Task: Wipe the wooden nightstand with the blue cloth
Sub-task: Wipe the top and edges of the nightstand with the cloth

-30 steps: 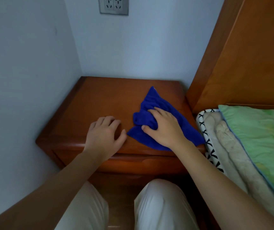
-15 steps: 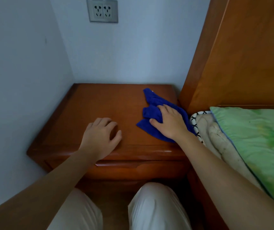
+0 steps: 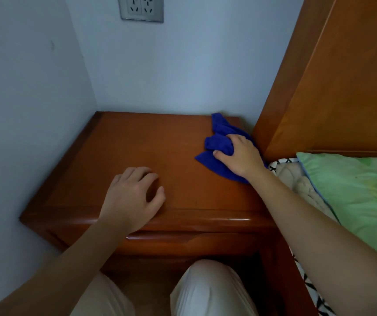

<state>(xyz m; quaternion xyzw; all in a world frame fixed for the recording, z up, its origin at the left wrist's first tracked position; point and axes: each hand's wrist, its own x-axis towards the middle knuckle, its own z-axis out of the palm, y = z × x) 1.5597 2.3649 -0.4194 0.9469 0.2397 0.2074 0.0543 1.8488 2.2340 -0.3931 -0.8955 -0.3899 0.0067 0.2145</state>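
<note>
The wooden nightstand (image 3: 137, 151) stands in a corner between two pale walls, its reddish-brown top bare apart from the cloth. A crumpled blue cloth (image 3: 219, 142) lies along the top's right side, reaching the back edge. My right hand (image 3: 240, 156) lies on the cloth with its fingers curled into a bunched fold and the thumb on the fabric. My left hand (image 3: 132, 197) rests near the front edge, left of centre, fingers loosely bent and holding nothing.
A tall wooden headboard (image 3: 333, 87) rises right beside the nightstand. A bed with a green quilt (image 3: 356, 192) and a black-and-white patterned sheet (image 3: 281, 161) lies to the right. A wall socket (image 3: 140, 8) sits above. My knees (image 3: 205, 290) are below the nightstand's front.
My right hand has slid the cloth from the front right toward the back right of the top, bunching it up. My left hand has stayed near the front edge.
</note>
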